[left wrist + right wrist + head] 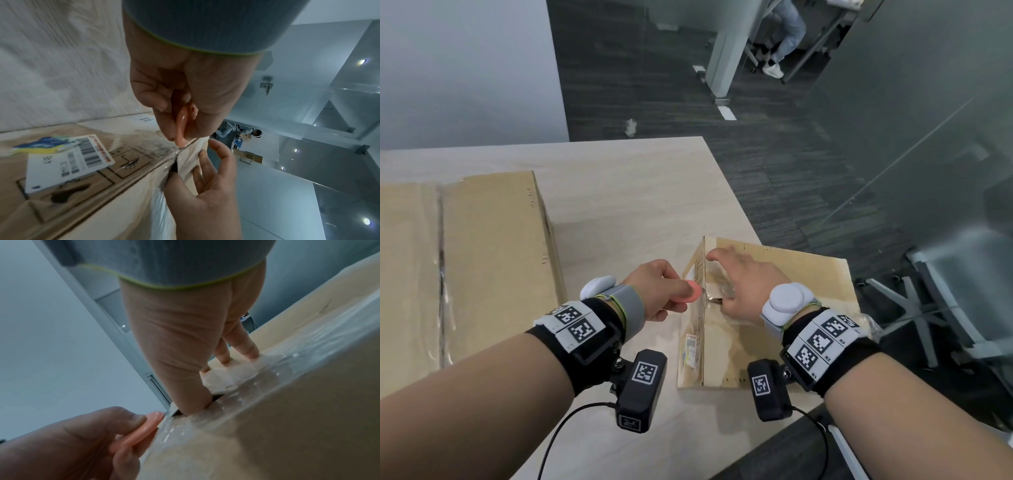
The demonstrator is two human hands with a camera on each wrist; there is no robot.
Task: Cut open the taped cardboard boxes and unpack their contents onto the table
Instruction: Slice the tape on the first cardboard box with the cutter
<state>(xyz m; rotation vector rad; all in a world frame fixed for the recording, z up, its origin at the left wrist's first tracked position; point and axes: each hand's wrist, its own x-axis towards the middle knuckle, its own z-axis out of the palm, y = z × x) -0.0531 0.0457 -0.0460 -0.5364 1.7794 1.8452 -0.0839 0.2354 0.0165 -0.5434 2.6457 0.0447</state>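
Note:
A small taped cardboard box (825, 284) stands at the table's near right corner, a shipping label (68, 162) on its left side. My left hand (654, 291) pinches a small pink cutter (690, 291) whose tip meets the clear tape at the box's upper left edge. In the left wrist view the cutter (184, 123) sits at the end of a dark slit in the tape. My right hand (743, 284) lies on the box top, fingers spread straight. The right wrist view shows its thumb (191, 402) dipping into the slit. A larger taped box (482, 257) lies to the left.
The light wood table (626, 192) ends just right of the small box and close behind it. A grey office chair (945, 308) stands beside that corner on dark carpet. A seated person's legs (787, 34) show far back.

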